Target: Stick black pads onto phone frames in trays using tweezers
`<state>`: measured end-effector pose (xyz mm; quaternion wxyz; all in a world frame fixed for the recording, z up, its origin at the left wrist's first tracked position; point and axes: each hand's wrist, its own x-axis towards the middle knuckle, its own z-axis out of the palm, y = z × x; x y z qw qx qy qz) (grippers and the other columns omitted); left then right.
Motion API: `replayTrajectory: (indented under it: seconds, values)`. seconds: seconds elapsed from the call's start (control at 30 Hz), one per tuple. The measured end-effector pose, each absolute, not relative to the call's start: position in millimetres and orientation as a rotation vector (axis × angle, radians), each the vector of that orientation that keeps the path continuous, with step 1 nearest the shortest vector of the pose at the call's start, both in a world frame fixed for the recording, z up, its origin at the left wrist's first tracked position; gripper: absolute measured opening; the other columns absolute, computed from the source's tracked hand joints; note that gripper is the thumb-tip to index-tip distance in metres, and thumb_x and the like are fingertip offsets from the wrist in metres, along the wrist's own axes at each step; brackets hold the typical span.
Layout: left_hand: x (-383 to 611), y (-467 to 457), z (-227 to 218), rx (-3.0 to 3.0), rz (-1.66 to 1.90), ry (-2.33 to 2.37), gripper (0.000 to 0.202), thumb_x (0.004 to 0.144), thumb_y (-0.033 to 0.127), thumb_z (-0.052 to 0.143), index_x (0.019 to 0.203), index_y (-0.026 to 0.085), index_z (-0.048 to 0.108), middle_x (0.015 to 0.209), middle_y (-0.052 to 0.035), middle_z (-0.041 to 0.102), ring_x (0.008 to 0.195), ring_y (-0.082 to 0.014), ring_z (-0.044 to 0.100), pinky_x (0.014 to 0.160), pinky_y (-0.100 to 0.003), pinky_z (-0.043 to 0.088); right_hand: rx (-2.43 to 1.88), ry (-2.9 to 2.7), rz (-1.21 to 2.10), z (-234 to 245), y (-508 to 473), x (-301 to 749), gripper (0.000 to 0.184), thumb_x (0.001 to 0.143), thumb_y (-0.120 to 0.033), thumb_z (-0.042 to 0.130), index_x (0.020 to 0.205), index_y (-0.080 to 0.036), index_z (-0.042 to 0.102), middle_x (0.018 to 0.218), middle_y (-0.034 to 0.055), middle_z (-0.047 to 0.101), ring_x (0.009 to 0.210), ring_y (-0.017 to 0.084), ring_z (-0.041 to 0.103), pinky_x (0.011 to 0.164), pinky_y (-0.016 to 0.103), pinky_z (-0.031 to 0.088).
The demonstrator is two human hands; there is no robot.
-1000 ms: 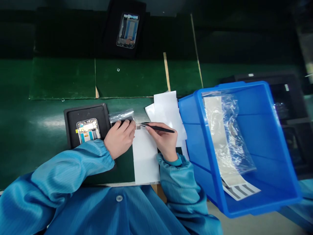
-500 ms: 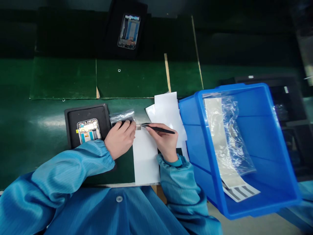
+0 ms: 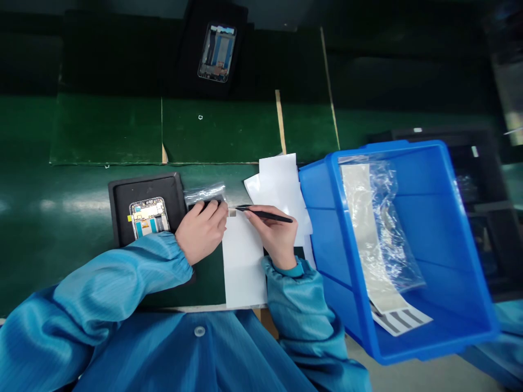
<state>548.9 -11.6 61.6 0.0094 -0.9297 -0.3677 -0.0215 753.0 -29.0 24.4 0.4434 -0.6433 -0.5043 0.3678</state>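
Note:
My right hand (image 3: 278,234) grips black tweezers (image 3: 272,216), their tips pointing left over the top of a white sheet (image 3: 245,267). A small grey-brown patch (image 3: 232,213) lies at the sheet's upper end, just by the tips. Beside it is my left hand (image 3: 202,228), fingers bent together at the sheet's upper left corner; what they hold, if anything, is hidden. Behind those fingers lies a clear plastic bag (image 3: 205,192) with something dark under it. To the left, a black tray (image 3: 118,204) carries an opened phone (image 3: 149,212), partly covered by my left sleeve.
A blue bin (image 3: 347,239) stands at the right, holding clear plastic wrap (image 3: 394,218) and pale strips (image 3: 359,218). More white sheets (image 3: 280,179) lie against its left side. Farther back, another opened phone (image 3: 217,51) rests on a black tray (image 3: 241,32).
Both hands keep almost the same pose, with the tweezers at the small patch. The whole view shifts very slightly.

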Motion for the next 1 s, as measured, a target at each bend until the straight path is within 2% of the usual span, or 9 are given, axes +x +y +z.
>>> replayTrajectory:
  seconds: [0.17, 0.4, 0.53, 0.63, 0.73, 1.0]
  values:
    - [549, -8, 61, -2.914, -0.092, -1.176, 0.037, 0.099, 0.023, 0.049, 0.128, 0.007, 0.063, 0.132, -0.0139, 0.062, 0.115, -0.0288, 0.055, 0.091, -0.042, 0.044, -1.588, -1.236, 0.909, 26, -28, 757, 0.018, 0.077, -0.036, 0.085, 0.086, -0.021, 0.079, 0.087, 0.0059, 0.078, 0.075, 0.023, 0.075, 0.069, 0.034, 0.064]
    - [543, -2, 70, -3.051, -0.262, -1.331, 0.034, 0.09, 0.029, 0.067, 0.119, 0.011, 0.066, 0.125, -0.0115, 0.065, 0.113, -0.0274, 0.056, 0.088, -0.039, 0.045, -1.542, -1.202, 0.9, 39, -33, 764, 0.016, 0.074, -0.031, 0.087, 0.083, -0.022, 0.078, 0.084, 0.0047, 0.078, 0.07, 0.022, 0.074, 0.061, 0.032, 0.063]
    - [534, -2, 86, -3.19, -0.607, -1.539, 0.029, 0.093, 0.036, 0.064, 0.115, 0.018, 0.068, 0.119, -0.0075, 0.067, 0.108, -0.0232, 0.057, 0.09, -0.037, 0.047, -1.475, -1.221, 0.92, 54, -39, 756, 0.017, 0.074, -0.03, 0.088, 0.084, -0.022, 0.077, 0.084, 0.005, 0.078, 0.074, 0.024, 0.075, 0.065, 0.035, 0.064]
    - [526, -4, 94, -3.231, -0.804, -1.636, 0.018, 0.097, 0.032, 0.058, 0.1, 0.02, 0.071, 0.108, -0.0042, 0.069, 0.101, -0.0202, 0.058, 0.089, -0.035, 0.047, -1.39, -1.231, 0.973, 64, -42, 743, 0.015, 0.073, -0.026, 0.088, 0.083, -0.024, 0.077, 0.083, 0.0037, 0.077, 0.075, 0.024, 0.075, 0.069, 0.036, 0.064]
    - [514, -8, 96, -3.212, -0.878, -1.716, 0.02, 0.098, 0.027, 0.055, 0.09, 0.019, 0.072, 0.101, -0.0036, 0.07, 0.096, -0.0198, 0.058, 0.087, -0.036, 0.048, -1.373, -1.228, 0.999, 71, -43, 729, 0.016, 0.073, -0.025, 0.088, 0.085, -0.025, 0.078, 0.084, 0.0028, 0.078, 0.076, 0.023, 0.075, 0.068, 0.034, 0.064]
    - [468, -19, 98, -3.137, -1.067, -1.953, 0.013, 0.095, 0.025, 0.06, 0.09, 0.019, 0.071, 0.097, -0.0029, 0.071, 0.091, -0.0168, 0.062, 0.088, -0.034, 0.049, -1.379, -1.292, 1.105, 80, -38, 688, 0.017, 0.073, -0.034, 0.088, 0.084, -0.025, 0.078, 0.083, 0.0033, 0.078, 0.076, 0.025, 0.076, 0.072, 0.038, 0.067]
